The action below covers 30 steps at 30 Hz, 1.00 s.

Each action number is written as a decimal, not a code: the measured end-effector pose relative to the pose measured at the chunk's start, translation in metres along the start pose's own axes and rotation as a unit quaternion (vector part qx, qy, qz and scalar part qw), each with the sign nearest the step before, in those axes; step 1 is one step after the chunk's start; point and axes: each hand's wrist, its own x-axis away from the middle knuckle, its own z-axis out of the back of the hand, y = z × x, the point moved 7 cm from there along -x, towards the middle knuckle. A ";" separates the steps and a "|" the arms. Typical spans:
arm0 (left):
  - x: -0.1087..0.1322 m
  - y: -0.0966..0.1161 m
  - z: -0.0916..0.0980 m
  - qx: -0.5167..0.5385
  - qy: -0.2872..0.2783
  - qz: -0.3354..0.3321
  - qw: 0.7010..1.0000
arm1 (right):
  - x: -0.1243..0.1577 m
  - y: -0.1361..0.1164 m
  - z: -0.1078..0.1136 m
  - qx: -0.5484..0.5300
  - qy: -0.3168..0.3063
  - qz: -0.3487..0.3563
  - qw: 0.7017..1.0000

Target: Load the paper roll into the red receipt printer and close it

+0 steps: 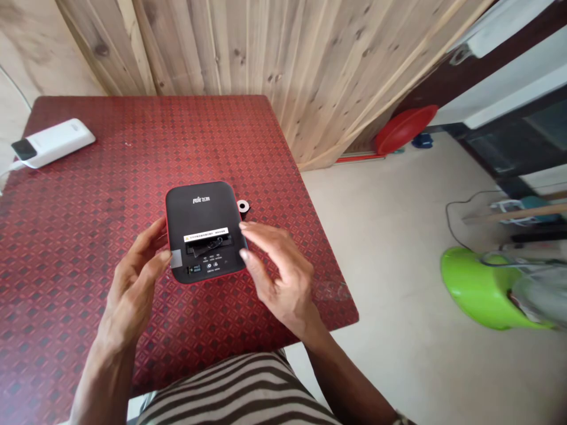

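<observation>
A black device with a red edge lies on the red patterned table. It bears white lettering, a white warning label and a dark slot with something thin and dark in it. My left hand is at its left side, fingers by the edge and thumb at a small pale sticker near the lower left corner. At the right side, my right hand has its thumb and fingers apart, with the fingertips at the device's edge. Just behind the device's right edge sits a small white roll.
A white power bank with a cable lies at the table's far left. Behind the table stands a wooden plank wall. On the floor at right are a green basin, cables and, farther back, a red basin.
</observation>
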 end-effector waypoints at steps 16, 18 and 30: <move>0.016 0.005 -0.019 0.018 0.091 0.004 0.996 | 0.022 0.033 -0.006 -0.034 0.013 -0.117 0.992; 0.016 0.005 -0.020 0.021 0.099 0.000 0.995 | 0.023 0.033 -0.006 -0.035 0.013 -0.118 0.992; 0.016 -0.014 -0.005 -0.071 0.067 -0.044 0.994 | -0.015 0.015 0.009 0.029 0.006 -0.019 0.999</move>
